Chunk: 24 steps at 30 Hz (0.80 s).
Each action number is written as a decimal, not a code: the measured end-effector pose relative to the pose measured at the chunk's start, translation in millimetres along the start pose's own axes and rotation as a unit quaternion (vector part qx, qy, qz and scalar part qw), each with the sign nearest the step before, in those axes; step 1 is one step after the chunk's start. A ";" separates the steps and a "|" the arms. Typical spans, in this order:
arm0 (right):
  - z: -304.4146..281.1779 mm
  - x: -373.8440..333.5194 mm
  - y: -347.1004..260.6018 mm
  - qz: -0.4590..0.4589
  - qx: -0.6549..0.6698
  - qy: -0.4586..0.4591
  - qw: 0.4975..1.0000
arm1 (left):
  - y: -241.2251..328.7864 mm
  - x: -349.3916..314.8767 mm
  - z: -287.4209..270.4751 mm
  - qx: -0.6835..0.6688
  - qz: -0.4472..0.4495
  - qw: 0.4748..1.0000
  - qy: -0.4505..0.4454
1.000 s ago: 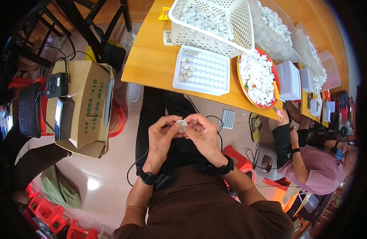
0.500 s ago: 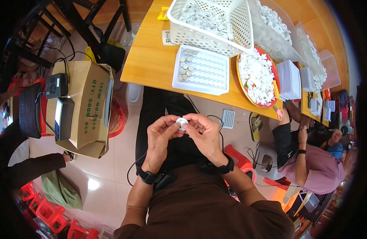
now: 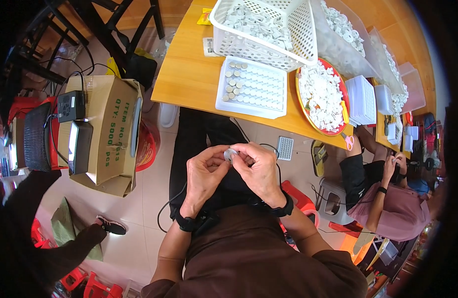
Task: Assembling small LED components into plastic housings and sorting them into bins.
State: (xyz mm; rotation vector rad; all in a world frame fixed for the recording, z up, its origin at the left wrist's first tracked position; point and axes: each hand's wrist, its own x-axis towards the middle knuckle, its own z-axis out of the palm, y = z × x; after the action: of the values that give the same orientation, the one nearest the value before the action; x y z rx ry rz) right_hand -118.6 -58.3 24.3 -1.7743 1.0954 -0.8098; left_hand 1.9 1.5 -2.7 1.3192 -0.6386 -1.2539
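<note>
A small round white-grey disc-shaped piece (image 3: 229,154) is pinched between my fingertips, above my lap. My left hand (image 3: 206,170) holds its left side, fingers closed around it. Thumb and fingers of my right hand (image 3: 260,171) close on the other side. Fingers hide part of the piece. Beyond my hands, on the table, lies a white tray (image 3: 254,111) with rows of round slots. Several greyish discs (image 3: 237,85) stand in its left part. Behind it is a white perforated basket (image 3: 254,52) holding small white parts (image 3: 254,25).
A red-rimmed round tray (image 3: 301,101) heaped with white pieces sits at right, near stacked white trays (image 3: 361,99) and pink-handled scissors (image 3: 348,142). A cardboard box (image 3: 114,124) stands left. Another person (image 3: 388,211) sits at right. A passer-by's shoe (image 3: 111,225) shows at lower left.
The piece has tilted between my fingers and shows less of its face. My left hand has turned slightly. The person at right has brought both hands together; the lower-left leg has shifted.
</note>
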 end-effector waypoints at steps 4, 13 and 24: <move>-0.9 -0.4 2.4 0.023 -0.014 -0.010 1.000 | 0.2 1.5 -1.2 0.022 -0.012 1.000 -0.011; 0.6 4.0 -9.8 0.023 -0.060 -0.011 0.998 | -1.2 0.5 -0.6 0.090 0.009 0.996 0.021; 9.9 3.5 -15.4 -0.002 -0.068 0.011 0.998 | 9.0 -2.9 1.5 0.163 0.072 0.981 0.074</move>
State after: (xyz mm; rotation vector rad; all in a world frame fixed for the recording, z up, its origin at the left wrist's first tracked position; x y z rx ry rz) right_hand -103.5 -54.6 34.6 -1.8842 1.1861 -0.7732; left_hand 2.5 1.9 6.9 1.5881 -0.8416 -0.9497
